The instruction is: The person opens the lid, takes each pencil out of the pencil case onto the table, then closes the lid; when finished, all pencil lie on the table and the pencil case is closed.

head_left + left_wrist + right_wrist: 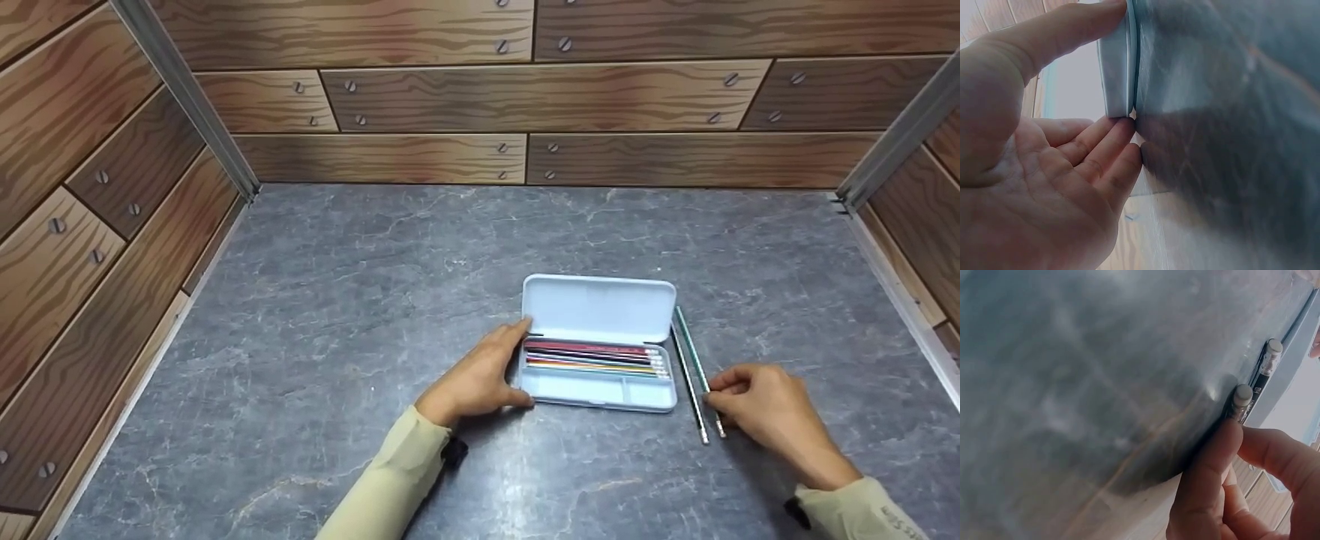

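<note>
A light blue pencil case lies with its lid raised, several colored pencils side by side in its long compartment. My left hand holds the case's left end, thumb at the front corner and fingers toward the hinge; the left wrist view shows fingertips against the case wall. With thumb and fingers, my right hand pinches a green pencil near its eraser end. Just left of it lies a dark pencil, beside the case. In the right wrist view both white erasers point toward the camera.
The grey marbled tabletop spreads around the case. Wood-plank-patterned panels enclose the back and both sides, with metal corner posts. The case's front section has a small divider near its right end.
</note>
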`<state>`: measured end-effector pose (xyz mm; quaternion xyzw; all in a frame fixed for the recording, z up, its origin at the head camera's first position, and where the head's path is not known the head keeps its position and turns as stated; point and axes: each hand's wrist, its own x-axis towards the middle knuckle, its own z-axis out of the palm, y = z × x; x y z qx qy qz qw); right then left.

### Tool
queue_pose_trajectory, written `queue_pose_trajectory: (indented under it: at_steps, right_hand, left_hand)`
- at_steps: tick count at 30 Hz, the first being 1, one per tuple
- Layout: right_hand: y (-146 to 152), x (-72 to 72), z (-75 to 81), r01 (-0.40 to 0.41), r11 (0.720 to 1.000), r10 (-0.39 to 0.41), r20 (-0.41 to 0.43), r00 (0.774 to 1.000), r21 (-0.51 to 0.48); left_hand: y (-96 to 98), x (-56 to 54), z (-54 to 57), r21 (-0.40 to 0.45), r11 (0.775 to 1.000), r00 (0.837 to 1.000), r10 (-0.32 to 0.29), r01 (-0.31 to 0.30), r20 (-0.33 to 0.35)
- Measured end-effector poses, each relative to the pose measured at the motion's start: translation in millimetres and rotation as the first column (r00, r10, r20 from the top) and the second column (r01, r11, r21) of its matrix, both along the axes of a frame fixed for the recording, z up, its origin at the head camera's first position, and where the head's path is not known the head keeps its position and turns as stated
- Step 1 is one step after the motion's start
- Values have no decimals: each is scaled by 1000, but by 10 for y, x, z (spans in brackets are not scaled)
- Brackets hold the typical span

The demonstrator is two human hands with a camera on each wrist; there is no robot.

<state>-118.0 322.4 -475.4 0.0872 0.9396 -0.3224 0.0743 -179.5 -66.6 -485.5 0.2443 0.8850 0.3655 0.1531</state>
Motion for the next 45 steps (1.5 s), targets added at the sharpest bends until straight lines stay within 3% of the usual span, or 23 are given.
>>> queue_pose_trajectory:
  at_steps: [14, 16, 20, 23, 28, 31, 34, 39, 45]
  right_hand:
    - [-33, -8, 50, -14, 999, 15, 28, 999, -29]
    - [-47, -28, 75, -12, 1000, 12, -5, 1000, -16]
    - [-102, -107, 123, -23, 999, 29, -149, 988, 45]
    - [-188, -179, 149, -48, 998, 59, -278, 959, 46]
    - [-378, -280, 128, -184, 979, 129, -438, 890, -85]
    - [-477, -331, 93, -280, 959, 221, -501, 837, -45]
    - [-543, -379, 68, -363, 930, 342, -512, 788, 63]
    - [-614, -429, 71, -493, 850, 519, -447, 729, 182]
    - [-696, -429, 67, -535, 789, 615, -410, 674, 304]
  left_hand:
    - [-15, -19, 20, 5, 1000, 1000, -17, 17, -23]
    - [-16, -21, 19, 5, 1000, 1000, -18, 18, -25]
    - [-22, -24, 15, 6, 1000, 1000, -17, 18, -21]
    - [-24, -22, 11, -3, 1000, 1000, -15, 15, -18]
    - [-19, -13, 1, -6, 1000, 1000, -11, 11, -4]
    - [-15, -11, -1, -3, 1000, 1000, -7, 7, 3]
    - [-12, -8, 1, -6, 1000, 1000, -4, 4, 2]
    - [-6, -5, 3, -12, 1000, 1000, -9, 9, -9]
    - [-8, -10, -7, -25, 1000, 1000, -5, 5, -21]
